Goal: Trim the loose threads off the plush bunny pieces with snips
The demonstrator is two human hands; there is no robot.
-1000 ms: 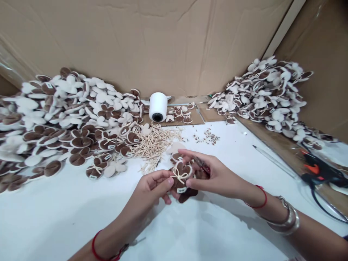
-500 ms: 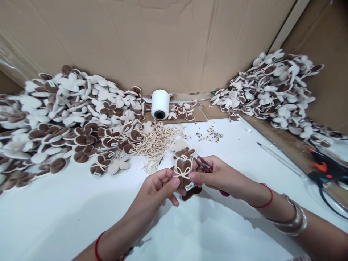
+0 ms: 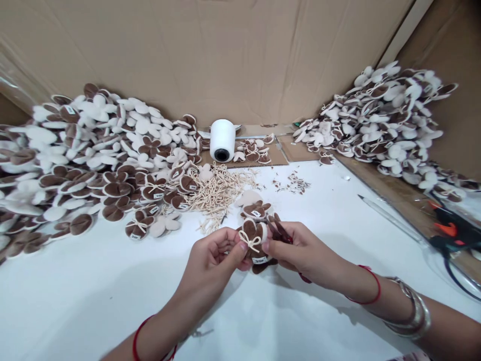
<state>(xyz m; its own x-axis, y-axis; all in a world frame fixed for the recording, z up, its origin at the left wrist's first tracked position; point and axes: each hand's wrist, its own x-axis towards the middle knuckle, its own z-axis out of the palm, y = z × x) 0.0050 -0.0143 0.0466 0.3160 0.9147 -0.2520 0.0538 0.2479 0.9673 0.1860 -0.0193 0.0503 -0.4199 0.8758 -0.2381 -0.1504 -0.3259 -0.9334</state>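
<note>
A small brown plush bunny-shaped piece (image 3: 253, 250) with pale edging, a cream cord bow and a white label is held upright between my hands. My left hand (image 3: 216, 260) pinches its left edge near the bow. On the other edge rest the thumb and fingertips of my right hand (image 3: 306, 253), which also carries dark red scissors (image 3: 280, 231), blades pointing away from me. Part of the scissors is hidden by the fingers. Just beyond lies another labelled brown piece (image 3: 257, 209) on the table, and more brown plush shows below the held one.
Brown and cream plush pieces form a large heap (image 3: 93, 145) at the left and another (image 3: 398, 125) at the right. Cream cord bows (image 3: 216, 193) lie in a pile. A white cylinder (image 3: 222, 140) stands at the back; a pen (image 3: 387, 215) and glue gun (image 3: 451, 228) lie right.
The plush piece has turned slightly in my hands, and its label sits more level. My right hand and the scissors have tilted a little. The view has shifted slightly.
</note>
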